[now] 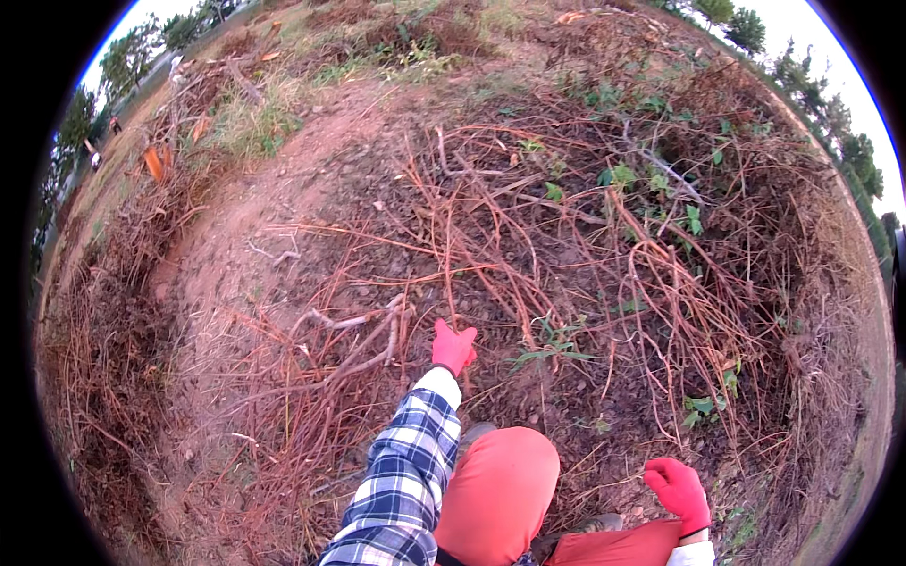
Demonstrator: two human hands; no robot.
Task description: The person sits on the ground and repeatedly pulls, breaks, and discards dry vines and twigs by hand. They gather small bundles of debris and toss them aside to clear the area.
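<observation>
My left hand [454, 347], in a red glove, reaches forward with its fingers closed around the lower end of thin reddish-brown stems [448, 262]. The stems run up and away from it over the soil. My right hand [678, 491], also in a red glove, is curled beside my bent leg at the lower right; whether it holds a thin stalk cannot be told. Left of my left hand lies a forked grey branch [382, 339] on a heap of thin stems [318, 417]. To the right, a low leafy green plant [552, 347] stands near more stems.
Tangled reddish stems [672, 283] and green leaves spread over the right side. Dry brush [106, 354] lines the left, next to bare reddish soil [226, 233]. A split stump [154, 164] stands at the upper left, with people [95, 157] far beyond it.
</observation>
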